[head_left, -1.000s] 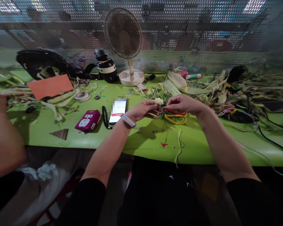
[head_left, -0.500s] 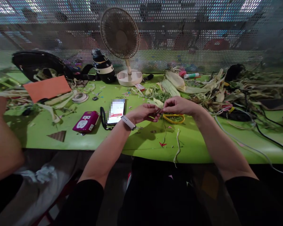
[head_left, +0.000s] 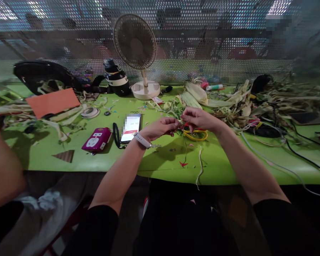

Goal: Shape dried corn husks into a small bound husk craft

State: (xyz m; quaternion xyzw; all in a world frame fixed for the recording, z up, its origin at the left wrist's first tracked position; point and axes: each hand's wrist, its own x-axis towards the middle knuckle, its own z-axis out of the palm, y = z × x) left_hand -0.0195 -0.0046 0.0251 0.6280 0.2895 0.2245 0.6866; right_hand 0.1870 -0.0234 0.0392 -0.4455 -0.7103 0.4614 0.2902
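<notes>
**Both your hands meet over the green table, fingertips close together**

In the head view, your left hand [head_left: 164,128] reaches in with its fingers curled and a pale watch strap [head_left: 142,140] at the wrist. Your right hand [head_left: 198,119] comes from the other side, thumb and fingers bent downward. Between your fingertips there is a small piece [head_left: 180,123]; it is too small to make out, and I cannot tell which hand, if either, pinches it.

Just below your right hand, a yellow loop [head_left: 196,139] lies on the green table [head_left: 162,170]. Behind your hands are pale husks [head_left: 197,93]; nearer you, a pale strand [head_left: 200,165] runs to the table's edge beside a red scrap [head_left: 183,164]. Left of your left hand lie a lit phone [head_left: 130,127] and a purple socket block [head_left: 96,139]. A fan [head_left: 136,46] stands farther back, beside a black bottle [head_left: 118,83]. A neighbour's arm [head_left: 5,163] shows at the far left.
</notes>
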